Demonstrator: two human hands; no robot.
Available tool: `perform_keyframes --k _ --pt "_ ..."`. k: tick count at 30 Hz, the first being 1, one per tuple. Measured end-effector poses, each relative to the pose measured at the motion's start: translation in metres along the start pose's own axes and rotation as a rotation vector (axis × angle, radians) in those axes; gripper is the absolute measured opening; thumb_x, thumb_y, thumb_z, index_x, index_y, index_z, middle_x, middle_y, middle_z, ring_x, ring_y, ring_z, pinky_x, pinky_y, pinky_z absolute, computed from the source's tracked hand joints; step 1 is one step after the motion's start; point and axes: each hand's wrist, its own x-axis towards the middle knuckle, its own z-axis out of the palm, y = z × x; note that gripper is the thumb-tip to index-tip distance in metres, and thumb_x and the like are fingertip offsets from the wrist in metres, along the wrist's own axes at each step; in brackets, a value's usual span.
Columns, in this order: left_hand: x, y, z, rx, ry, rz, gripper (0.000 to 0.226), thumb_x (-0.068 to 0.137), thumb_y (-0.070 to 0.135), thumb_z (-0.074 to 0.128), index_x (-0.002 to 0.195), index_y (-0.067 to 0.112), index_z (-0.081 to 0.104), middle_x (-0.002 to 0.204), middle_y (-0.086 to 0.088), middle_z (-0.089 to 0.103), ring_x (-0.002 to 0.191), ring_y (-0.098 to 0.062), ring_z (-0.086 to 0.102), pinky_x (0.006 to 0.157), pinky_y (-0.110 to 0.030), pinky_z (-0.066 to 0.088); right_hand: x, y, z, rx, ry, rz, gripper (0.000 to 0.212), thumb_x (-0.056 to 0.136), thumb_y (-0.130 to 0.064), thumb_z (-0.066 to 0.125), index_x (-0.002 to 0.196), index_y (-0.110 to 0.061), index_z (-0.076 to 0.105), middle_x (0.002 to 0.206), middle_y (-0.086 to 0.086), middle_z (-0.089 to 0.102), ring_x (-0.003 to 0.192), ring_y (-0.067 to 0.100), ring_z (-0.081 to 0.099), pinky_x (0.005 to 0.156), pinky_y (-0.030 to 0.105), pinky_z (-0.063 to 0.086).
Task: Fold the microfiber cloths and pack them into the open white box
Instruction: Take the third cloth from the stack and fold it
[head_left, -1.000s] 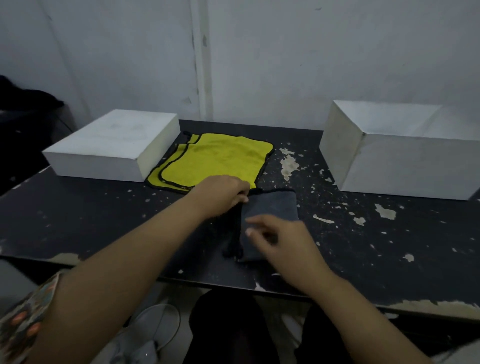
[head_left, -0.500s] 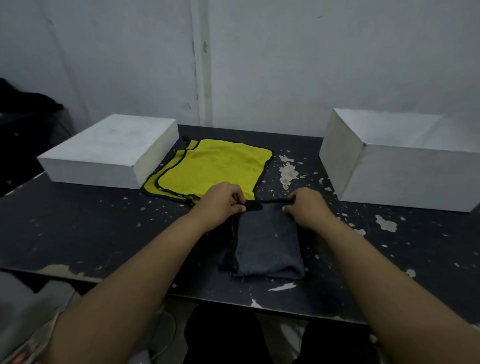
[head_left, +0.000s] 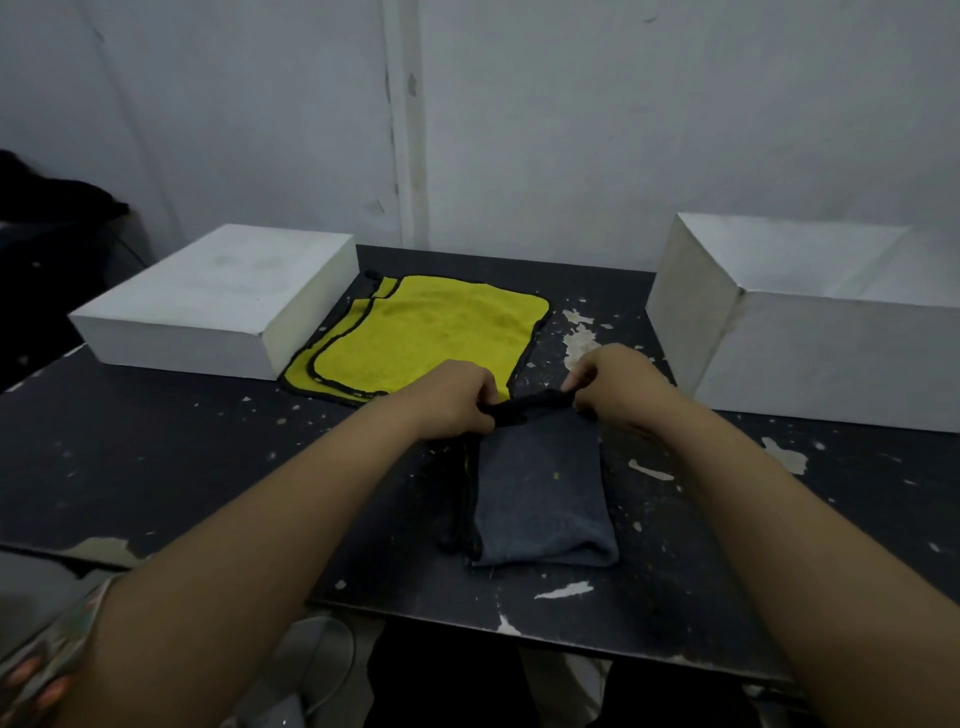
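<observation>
A folded dark grey microfiber cloth (head_left: 540, 493) lies on the black table near its front edge. My left hand (head_left: 452, 400) pinches the cloth's far left corner and my right hand (head_left: 615, 384) pinches its far right corner, lifting that far edge slightly. Behind my hands a stack of yellow cloths (head_left: 431, 335) with black trim lies flat. The open white box (head_left: 810, 322) stands at the right; its inside is hidden from here.
A closed white box (head_left: 218, 301) sits at the left, touching the yellow cloths. The black table (head_left: 156, 457) is chipped with white flecks. A white wall rises just behind. Dark clutter sits at far left, off the table.
My right hand went from the cloth's near middle to its far right corner. Both hands now grip the far edge and have raised it a little.
</observation>
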Motion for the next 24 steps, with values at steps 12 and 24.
perform_keyframes --k 12,24 --pt "-0.019 0.005 -0.02 0.042 0.456 0.293 0.022 0.075 0.007 0.069 0.09 0.016 0.055 0.087 0.003 0.057 0.081 -0.018 0.054 0.068 -0.034 0.045 -0.02 0.015 -0.008 0.01 0.307 -0.283 0.022 0.075 0.001 0.064 0.086 -0.018 0.061 0.094 -0.001 0.059 0.084 0.01 0.049 0.072 0.021 0.037" --pt "-0.061 0.002 0.027 0.214 0.456 0.462 0.027 0.068 -0.011 0.066 0.083 0.011 0.06 0.086 -0.004 0.057 0.081 -0.021 0.054 0.058 -0.037 0.047 -0.069 0.046 0.033 -0.058 0.242 -0.435 0.014 0.077 -0.007 0.069 0.085 -0.017 0.064 0.092 -0.006 0.06 0.089 0.01 0.052 0.082 0.024 0.046"
